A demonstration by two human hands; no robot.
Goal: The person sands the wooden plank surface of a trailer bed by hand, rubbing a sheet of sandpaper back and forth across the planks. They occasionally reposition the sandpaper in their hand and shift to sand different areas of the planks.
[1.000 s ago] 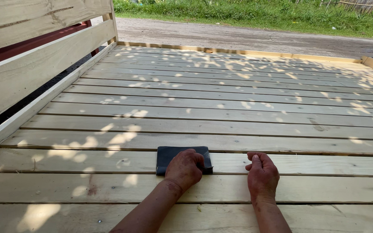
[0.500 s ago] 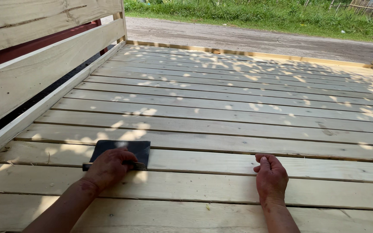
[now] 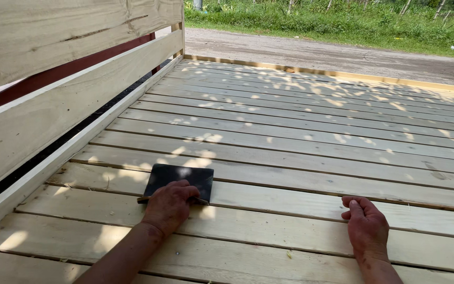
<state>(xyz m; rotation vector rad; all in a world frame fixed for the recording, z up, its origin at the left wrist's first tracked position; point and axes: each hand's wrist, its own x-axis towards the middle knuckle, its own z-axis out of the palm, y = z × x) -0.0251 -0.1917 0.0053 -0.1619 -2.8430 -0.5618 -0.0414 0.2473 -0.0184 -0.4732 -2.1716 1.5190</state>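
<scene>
My left hand point(image 3: 168, 205) presses on the near edge of a dark rectangular sanding pad point(image 3: 181, 179) that lies flat on the pale wooden plank deck point(image 3: 290, 137). The fingers curl over the pad's near rim. My right hand point(image 3: 366, 225) rests palm down on a plank to the right, fingers loosely bent, holding nothing. Both forearms come in from the bottom of the view.
A wooden plank railing point(image 3: 53, 105) with a dark red board behind it runs along the left side. The deck ends at a raised light strip point(image 3: 342, 73) at the far edge; beyond it lie a dirt road point(image 3: 316, 50) and grass point(image 3: 342, 23).
My left hand slid the dark pad leftward along the planks over the last second, then slightly back right. My right hand stayed planted on its plank.
</scene>
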